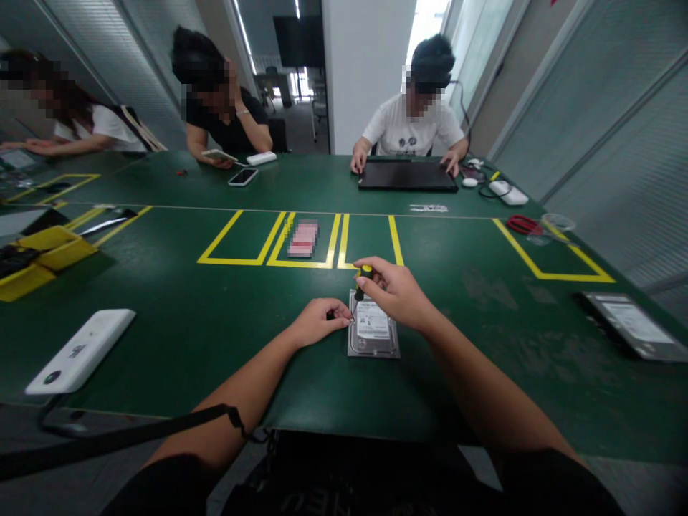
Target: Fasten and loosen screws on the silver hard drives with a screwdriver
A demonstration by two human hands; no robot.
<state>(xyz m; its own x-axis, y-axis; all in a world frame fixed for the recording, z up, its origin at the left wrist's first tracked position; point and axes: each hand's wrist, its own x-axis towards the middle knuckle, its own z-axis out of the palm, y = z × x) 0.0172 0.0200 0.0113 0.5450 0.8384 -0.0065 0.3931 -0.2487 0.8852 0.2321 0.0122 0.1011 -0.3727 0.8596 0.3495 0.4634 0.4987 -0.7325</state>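
A silver hard drive with a white label lies flat on the green table before me. My right hand is closed around the yellow-and-black handle of a screwdriver. The screwdriver slants down to the drive's left edge. At that same edge is my left hand, its thumb and fingertips pinched together close to the tool's tip. Whatever lies between those left fingertips is too small to make out.
Left on the table are a white power bank and yellow bins. A pink pack lies within yellow tape. At right are another drive-like unit and a red cable coil. Across sit people, one holding a black panel.
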